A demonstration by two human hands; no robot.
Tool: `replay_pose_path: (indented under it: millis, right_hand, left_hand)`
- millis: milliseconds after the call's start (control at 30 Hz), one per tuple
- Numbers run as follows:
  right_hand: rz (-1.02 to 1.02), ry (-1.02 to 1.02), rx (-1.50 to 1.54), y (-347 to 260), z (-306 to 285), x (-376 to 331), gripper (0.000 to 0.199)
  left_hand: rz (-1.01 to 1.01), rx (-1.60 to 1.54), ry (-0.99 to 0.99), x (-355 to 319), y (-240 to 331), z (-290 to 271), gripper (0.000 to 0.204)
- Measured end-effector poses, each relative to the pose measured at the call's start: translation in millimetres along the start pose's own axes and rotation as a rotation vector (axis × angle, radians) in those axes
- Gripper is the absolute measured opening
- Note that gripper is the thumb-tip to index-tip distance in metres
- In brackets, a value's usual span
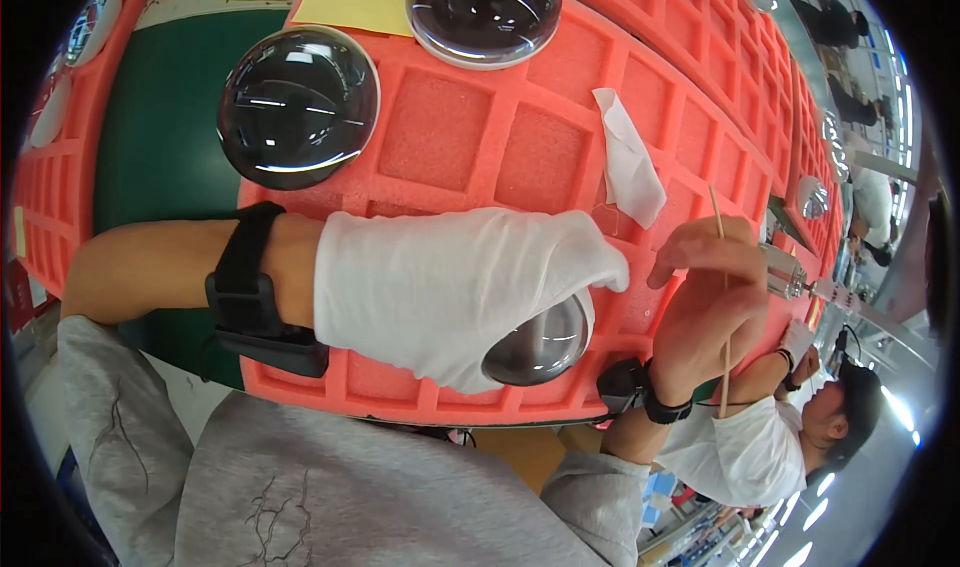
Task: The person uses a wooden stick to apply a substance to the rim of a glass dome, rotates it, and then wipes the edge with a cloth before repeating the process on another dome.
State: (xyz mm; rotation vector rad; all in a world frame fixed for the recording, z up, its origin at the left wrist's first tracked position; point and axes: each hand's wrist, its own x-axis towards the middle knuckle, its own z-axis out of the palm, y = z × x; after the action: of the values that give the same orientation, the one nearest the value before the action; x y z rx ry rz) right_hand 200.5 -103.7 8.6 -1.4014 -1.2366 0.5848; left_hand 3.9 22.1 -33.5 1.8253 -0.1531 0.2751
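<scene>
My left hand [470, 277], in a white cloth glove, is wrapped over a clear domed glass lens [545, 345] near the front edge of the pink foam tray [437, 132]. The glove hides the lens's upper left part. Just right of it my bare right hand [705, 297] is closed, with a thin wooden stick [726, 352] held upright between its fingers. A white folded wipe [630, 162] lies on the tray beyond both hands. Behind the right hand is a clear container with a metallic top [785, 272], partly hidden.
Two large glossy domes [298, 107] [484, 12] rest on the tray farther back. Yellow paper notes [355, 2] lie by them. More pink trays [690, 12] with domes stretch to the right. A green surface [155, 117] shows at left. Another person [760, 447] works at the right.
</scene>
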Motion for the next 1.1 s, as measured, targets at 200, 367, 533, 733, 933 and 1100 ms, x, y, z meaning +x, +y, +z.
replay_pose_path:
  millis: [200, 367, 533, 733, 933, 1100]
  right_hand:
    - [-0.454, -0.342, -0.179, 2.3, 1.3, 11.4, 0.066]
    - [-0.398, -0.372, -0.217, -10.3, 17.6, 6.5, 0.085]
    - [-0.137, -0.421, -0.217, -14.1, 23.6, 7.0, 0.092]
    - [-0.104, -0.598, -0.234, -8.4, 3.8, 22.5, 0.087]
    - [-0.129, -0.129, -0.631, -3.1, -41.8, 26.1, 0.04]
    - [-0.197, -0.151, -1.114, 20.5, -48.9, 27.3, 0.041]
  left_hand:
    - [0.032, -0.292, 0.221, -0.2, 8.3, 4.8, 0.076]
    - [-0.16, -0.516, 0.354, -0.1, 20.7, 5.7, 0.076]
    - [-0.28, -0.555, 0.265, -3.1, 15.5, -4.1, 0.065]
    - [-0.186, -0.37, 0.245, -4.3, 18.6, -6.9, 0.082]
    - [0.017, -0.011, 0.031, 10.3, 21.4, -8.5, 0.075]
    - [-0.149, 0.182, -0.117, 3.6, 38.2, -11.0, 0.069]
